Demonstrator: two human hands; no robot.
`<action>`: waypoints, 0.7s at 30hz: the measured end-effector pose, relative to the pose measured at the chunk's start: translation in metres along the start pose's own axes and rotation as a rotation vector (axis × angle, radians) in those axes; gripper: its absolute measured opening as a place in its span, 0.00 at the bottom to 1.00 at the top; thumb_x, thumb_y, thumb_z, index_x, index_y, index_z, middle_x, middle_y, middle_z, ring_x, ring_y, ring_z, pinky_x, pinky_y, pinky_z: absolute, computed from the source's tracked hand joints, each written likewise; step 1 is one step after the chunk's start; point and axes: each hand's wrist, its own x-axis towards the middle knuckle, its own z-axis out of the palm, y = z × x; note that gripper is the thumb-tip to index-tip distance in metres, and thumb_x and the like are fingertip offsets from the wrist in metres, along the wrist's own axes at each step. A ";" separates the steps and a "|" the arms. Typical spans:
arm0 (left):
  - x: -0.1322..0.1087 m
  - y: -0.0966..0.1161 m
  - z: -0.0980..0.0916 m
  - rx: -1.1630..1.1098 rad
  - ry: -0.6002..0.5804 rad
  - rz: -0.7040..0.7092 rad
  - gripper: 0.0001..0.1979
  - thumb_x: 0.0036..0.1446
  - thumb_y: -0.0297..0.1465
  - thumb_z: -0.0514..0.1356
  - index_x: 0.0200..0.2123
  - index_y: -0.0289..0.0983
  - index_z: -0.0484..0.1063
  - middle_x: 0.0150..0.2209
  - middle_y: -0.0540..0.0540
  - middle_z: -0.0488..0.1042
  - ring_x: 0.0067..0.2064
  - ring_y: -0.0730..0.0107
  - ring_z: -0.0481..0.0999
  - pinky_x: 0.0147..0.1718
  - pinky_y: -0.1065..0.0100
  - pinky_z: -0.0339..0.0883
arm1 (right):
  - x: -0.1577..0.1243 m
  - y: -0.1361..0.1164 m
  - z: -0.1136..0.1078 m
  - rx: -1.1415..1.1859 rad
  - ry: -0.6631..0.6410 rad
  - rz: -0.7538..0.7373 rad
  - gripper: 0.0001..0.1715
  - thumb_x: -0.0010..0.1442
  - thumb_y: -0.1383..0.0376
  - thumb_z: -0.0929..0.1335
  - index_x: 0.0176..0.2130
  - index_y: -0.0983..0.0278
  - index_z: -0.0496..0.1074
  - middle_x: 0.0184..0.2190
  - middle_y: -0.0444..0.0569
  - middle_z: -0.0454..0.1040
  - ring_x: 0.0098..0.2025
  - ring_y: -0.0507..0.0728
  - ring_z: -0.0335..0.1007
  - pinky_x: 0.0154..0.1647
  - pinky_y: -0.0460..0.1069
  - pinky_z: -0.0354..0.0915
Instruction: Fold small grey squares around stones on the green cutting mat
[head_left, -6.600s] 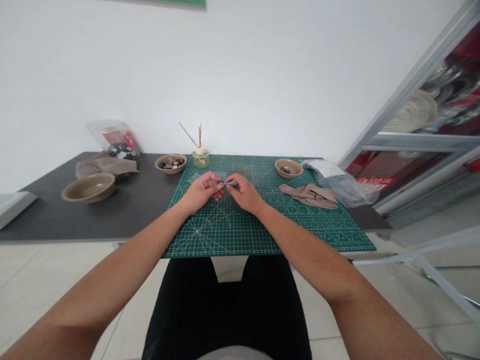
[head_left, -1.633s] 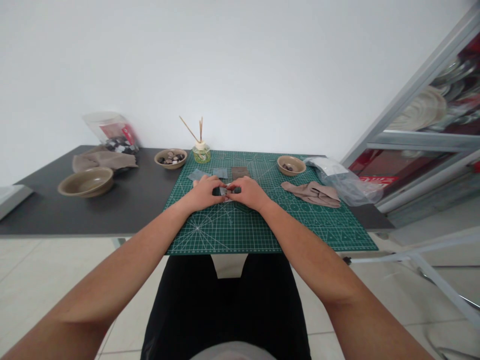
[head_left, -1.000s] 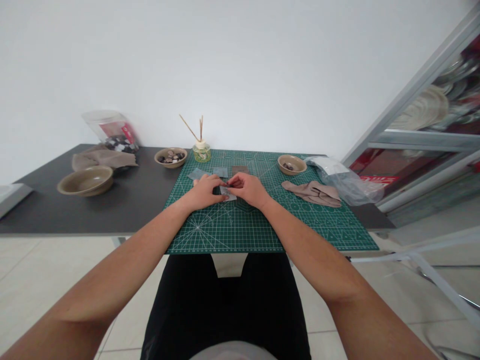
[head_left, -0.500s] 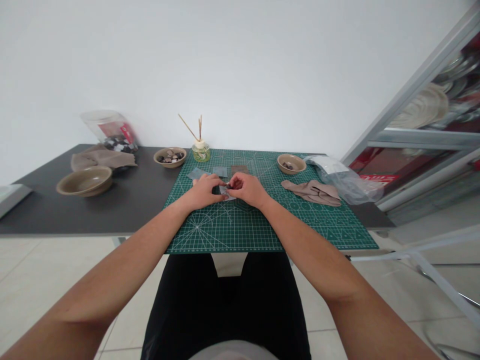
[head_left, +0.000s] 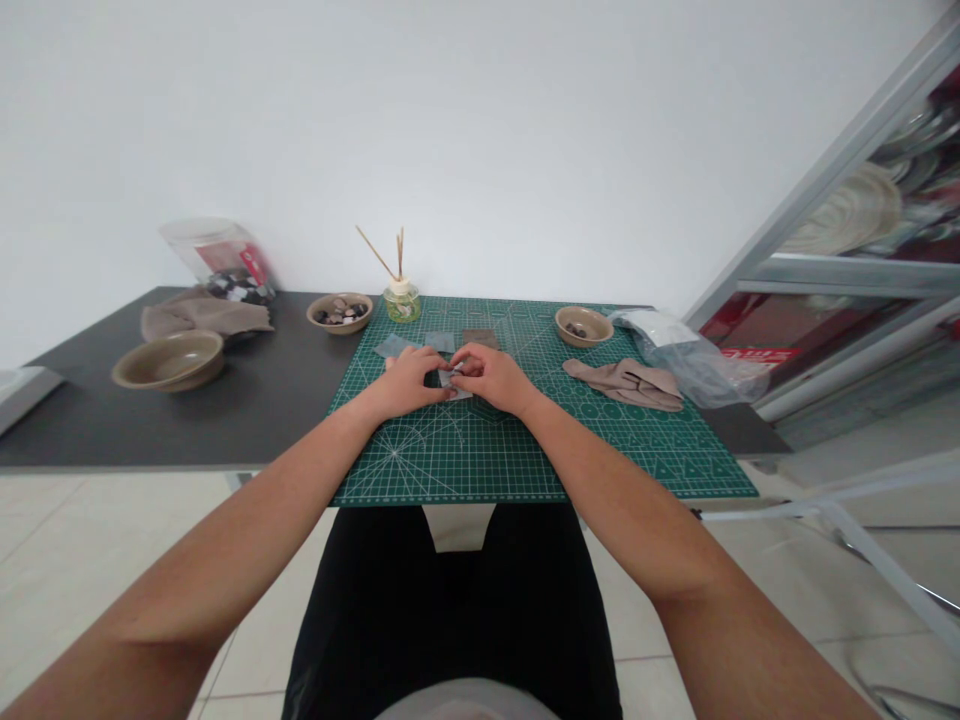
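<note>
You have one small pale sheet at the middle of the green cutting mat, between your two hands. It looks thin and greyish white, and your fingers cover much of it. The part you leave showing runs aslant, from far left to near right; you hide too much to tell its long axis.

Your left hand curves in from the left, thumb and index finger spread in an arc, tips at the sheet. Your right hand comes from the other side, fingertips drawn close together over it; whether they pinch anything, you cannot tell from here.

Just beyond your hands lie two blue-grey pieces and one brown square. You have three bowls: a large bowl on the dark worktop, a bowl of mixed dark and light pieces, and one with a few dark pieces by the mat's far right. You also have two brown cloths, one on each side.
</note>
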 end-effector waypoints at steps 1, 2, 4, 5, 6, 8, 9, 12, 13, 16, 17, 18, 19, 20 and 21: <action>0.000 0.000 0.000 0.002 0.000 0.002 0.23 0.55 0.44 0.61 0.51 0.41 0.74 0.55 0.42 0.72 0.55 0.46 0.65 0.49 0.48 0.58 | 0.000 0.001 0.000 0.025 -0.007 0.007 0.11 0.55 0.64 0.71 0.40 0.62 0.74 0.29 0.41 0.77 0.32 0.52 0.74 0.37 0.47 0.66; 0.000 0.000 0.000 0.003 0.001 0.003 0.22 0.56 0.44 0.61 0.51 0.41 0.75 0.54 0.42 0.72 0.55 0.46 0.65 0.49 0.48 0.58 | 0.001 0.001 0.000 0.040 -0.011 0.017 0.10 0.55 0.64 0.71 0.40 0.62 0.75 0.30 0.42 0.78 0.34 0.52 0.75 0.38 0.47 0.67; 0.000 -0.001 0.000 0.001 0.001 0.006 0.21 0.56 0.45 0.61 0.50 0.41 0.75 0.54 0.42 0.72 0.55 0.46 0.65 0.48 0.49 0.58 | 0.002 0.002 0.000 0.045 -0.005 0.031 0.08 0.55 0.66 0.71 0.38 0.63 0.76 0.33 0.44 0.79 0.37 0.53 0.76 0.40 0.48 0.68; 0.001 -0.001 0.000 -0.001 0.003 0.007 0.21 0.55 0.45 0.61 0.49 0.41 0.75 0.53 0.42 0.72 0.55 0.46 0.65 0.48 0.49 0.58 | 0.003 0.002 0.001 0.035 0.001 0.037 0.08 0.54 0.67 0.71 0.38 0.63 0.77 0.33 0.44 0.79 0.37 0.53 0.76 0.40 0.48 0.68; 0.001 -0.001 0.000 -0.003 0.005 0.008 0.21 0.55 0.45 0.61 0.49 0.41 0.75 0.53 0.42 0.72 0.55 0.46 0.65 0.48 0.50 0.59 | 0.003 0.003 0.001 0.018 0.011 0.039 0.09 0.54 0.67 0.71 0.38 0.63 0.77 0.33 0.44 0.79 0.36 0.53 0.76 0.39 0.47 0.68; 0.001 -0.001 0.001 -0.005 0.010 0.011 0.22 0.55 0.45 0.61 0.49 0.41 0.76 0.53 0.42 0.72 0.54 0.46 0.65 0.48 0.50 0.59 | 0.003 0.003 0.001 -0.024 0.029 0.037 0.09 0.52 0.69 0.71 0.37 0.63 0.77 0.30 0.43 0.79 0.34 0.52 0.75 0.37 0.47 0.67; 0.001 -0.001 0.001 -0.005 0.010 0.011 0.22 0.55 0.45 0.61 0.49 0.41 0.76 0.53 0.42 0.72 0.54 0.46 0.65 0.48 0.50 0.59 | 0.003 0.002 0.001 -0.039 0.035 0.039 0.09 0.51 0.70 0.71 0.36 0.63 0.77 0.29 0.43 0.78 0.33 0.52 0.75 0.36 0.47 0.67; 0.001 -0.002 0.001 -0.004 0.008 0.007 0.21 0.55 0.45 0.61 0.49 0.41 0.76 0.53 0.42 0.72 0.54 0.46 0.65 0.48 0.50 0.58 | 0.003 0.002 0.001 -0.042 0.038 0.051 0.10 0.50 0.70 0.70 0.36 0.64 0.77 0.28 0.42 0.78 0.31 0.52 0.74 0.35 0.46 0.66; 0.001 -0.002 0.001 -0.004 0.008 0.007 0.21 0.55 0.45 0.61 0.49 0.42 0.76 0.53 0.42 0.72 0.54 0.46 0.65 0.48 0.50 0.58 | 0.003 0.002 0.001 -0.039 0.038 0.055 0.10 0.50 0.70 0.70 0.36 0.64 0.77 0.28 0.42 0.78 0.32 0.52 0.74 0.35 0.46 0.66; 0.001 -0.002 0.001 -0.005 0.008 0.009 0.22 0.55 0.45 0.61 0.49 0.42 0.75 0.53 0.42 0.72 0.54 0.47 0.65 0.49 0.50 0.58 | 0.004 0.003 0.001 -0.040 0.029 0.048 0.10 0.51 0.70 0.70 0.37 0.63 0.77 0.30 0.43 0.79 0.33 0.52 0.75 0.36 0.46 0.67; 0.001 -0.002 0.001 -0.004 0.008 0.009 0.22 0.54 0.45 0.61 0.49 0.41 0.75 0.53 0.42 0.72 0.54 0.47 0.65 0.49 0.50 0.58 | 0.004 0.004 0.001 -0.044 0.019 0.045 0.11 0.51 0.70 0.70 0.37 0.64 0.78 0.30 0.43 0.79 0.33 0.52 0.74 0.36 0.46 0.66; 0.001 -0.002 0.001 -0.003 0.007 0.009 0.22 0.54 0.45 0.61 0.49 0.41 0.75 0.53 0.42 0.72 0.54 0.46 0.65 0.48 0.50 0.58 | 0.004 0.004 0.001 -0.050 0.006 0.043 0.12 0.50 0.70 0.70 0.38 0.64 0.78 0.30 0.43 0.79 0.33 0.52 0.74 0.36 0.46 0.66; 0.001 -0.002 0.001 -0.002 0.006 0.007 0.22 0.54 0.45 0.61 0.49 0.41 0.75 0.53 0.42 0.72 0.55 0.46 0.65 0.48 0.50 0.58 | 0.004 0.004 0.001 -0.059 -0.003 0.043 0.14 0.50 0.70 0.70 0.39 0.64 0.78 0.30 0.43 0.79 0.32 0.51 0.74 0.35 0.46 0.66; 0.001 -0.002 0.001 -0.001 0.006 0.006 0.22 0.54 0.45 0.61 0.49 0.41 0.75 0.53 0.42 0.72 0.55 0.46 0.65 0.48 0.50 0.58 | 0.004 0.004 0.001 -0.070 -0.010 0.044 0.14 0.50 0.71 0.71 0.40 0.64 0.78 0.30 0.43 0.78 0.31 0.51 0.73 0.35 0.45 0.65; 0.001 -0.002 0.001 0.000 0.006 0.006 0.22 0.54 0.46 0.61 0.49 0.41 0.75 0.53 0.42 0.72 0.55 0.46 0.65 0.48 0.50 0.59 | 0.004 0.004 0.001 -0.083 -0.013 0.043 0.15 0.51 0.70 0.71 0.41 0.65 0.78 0.30 0.43 0.78 0.31 0.51 0.73 0.34 0.45 0.65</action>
